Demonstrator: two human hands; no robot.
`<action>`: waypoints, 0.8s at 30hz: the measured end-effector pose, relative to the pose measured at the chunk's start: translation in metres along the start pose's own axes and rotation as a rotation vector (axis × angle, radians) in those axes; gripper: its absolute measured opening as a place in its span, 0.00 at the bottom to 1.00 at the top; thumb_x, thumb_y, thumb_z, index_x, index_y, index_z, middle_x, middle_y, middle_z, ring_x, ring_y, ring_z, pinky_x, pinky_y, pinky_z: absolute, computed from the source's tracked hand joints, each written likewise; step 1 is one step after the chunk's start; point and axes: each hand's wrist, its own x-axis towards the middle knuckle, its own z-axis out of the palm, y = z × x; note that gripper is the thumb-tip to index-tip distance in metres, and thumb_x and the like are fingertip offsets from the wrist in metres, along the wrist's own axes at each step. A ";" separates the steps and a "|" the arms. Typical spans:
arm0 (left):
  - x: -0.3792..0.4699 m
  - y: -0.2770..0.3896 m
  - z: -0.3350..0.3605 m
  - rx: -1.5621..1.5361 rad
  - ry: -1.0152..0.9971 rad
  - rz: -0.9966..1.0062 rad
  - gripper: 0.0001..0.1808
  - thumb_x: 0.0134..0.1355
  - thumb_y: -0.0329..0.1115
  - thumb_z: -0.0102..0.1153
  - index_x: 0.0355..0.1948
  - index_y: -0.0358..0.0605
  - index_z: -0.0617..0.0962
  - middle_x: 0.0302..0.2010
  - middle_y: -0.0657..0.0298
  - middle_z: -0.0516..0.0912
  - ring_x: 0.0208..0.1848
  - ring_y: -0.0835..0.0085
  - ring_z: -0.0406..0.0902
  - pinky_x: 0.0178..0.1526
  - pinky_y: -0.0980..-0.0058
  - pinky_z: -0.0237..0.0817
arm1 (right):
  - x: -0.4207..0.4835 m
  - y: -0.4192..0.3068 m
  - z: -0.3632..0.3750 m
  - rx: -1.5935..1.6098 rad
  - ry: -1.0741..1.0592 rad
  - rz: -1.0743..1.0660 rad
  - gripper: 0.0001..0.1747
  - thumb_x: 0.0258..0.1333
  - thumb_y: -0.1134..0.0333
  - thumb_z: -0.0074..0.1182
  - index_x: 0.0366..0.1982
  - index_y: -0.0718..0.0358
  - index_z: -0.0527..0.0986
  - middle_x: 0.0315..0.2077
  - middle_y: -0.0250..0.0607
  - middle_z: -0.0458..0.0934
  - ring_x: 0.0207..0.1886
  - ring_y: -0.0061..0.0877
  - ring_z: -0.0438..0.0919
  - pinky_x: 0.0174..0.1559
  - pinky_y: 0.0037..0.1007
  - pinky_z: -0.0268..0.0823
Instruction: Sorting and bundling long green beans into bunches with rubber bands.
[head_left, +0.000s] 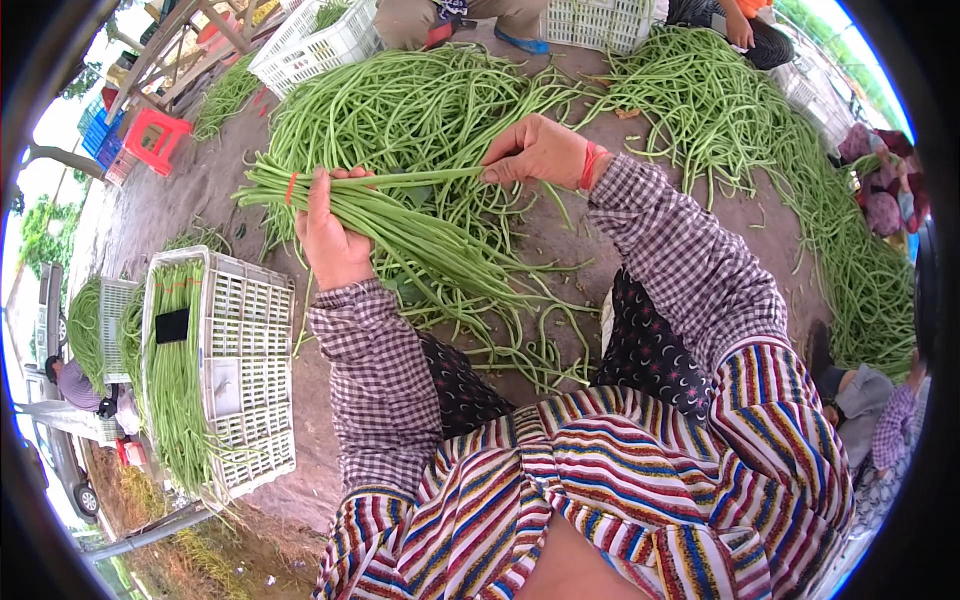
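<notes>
My left hand (334, 232) is closed around a bundle of long green beans (420, 236), near the end where a red band (292, 188) circles it. The bundle's loose ends fan out to the lower right. Between the thumb and fingers of my right hand (536, 154) is the end of a green bean strand (427, 178), stretched across from the left hand above the bundle. A red band sits around my right wrist. Beneath and beyond both hands lies a large heap of loose long beans (390, 97) on the ground.
A white plastic crate (251, 375) with banded beans and a black object (172, 326) stands at left. Another white crate (322, 52) is at the top, near a red stool (156, 139). More beans (705, 97) spread along the right. Several people sit around the edges.
</notes>
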 end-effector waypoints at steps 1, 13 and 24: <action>-0.003 0.002 -0.002 0.494 -0.111 0.257 0.11 0.65 0.34 0.48 0.36 0.33 0.73 0.30 0.57 0.77 0.33 0.68 0.78 0.41 0.68 0.74 | 0.000 0.000 -0.001 0.019 0.018 -0.031 0.12 0.54 0.63 0.59 0.35 0.66 0.80 0.12 0.24 0.68 0.13 0.09 0.59 0.15 0.17 0.49; 0.031 0.037 -0.060 0.211 0.233 0.320 0.11 0.63 0.35 0.51 0.26 0.41 0.71 0.22 0.60 0.75 0.23 0.69 0.71 0.32 0.67 0.69 | -0.001 -0.005 -0.084 -0.016 -0.136 0.079 0.18 0.55 0.58 0.53 0.39 0.67 0.77 0.18 0.30 0.72 0.19 0.16 0.68 0.21 0.21 0.59; 0.011 0.028 -0.039 0.440 0.146 -0.014 0.11 0.59 0.32 0.56 0.23 0.42 0.69 0.22 0.59 0.74 0.25 0.67 0.74 0.32 0.67 0.70 | 0.050 0.003 -0.101 0.212 0.707 -0.486 0.12 0.56 0.64 0.55 0.30 0.67 0.78 0.19 0.29 0.73 0.22 0.16 0.69 0.24 0.22 0.60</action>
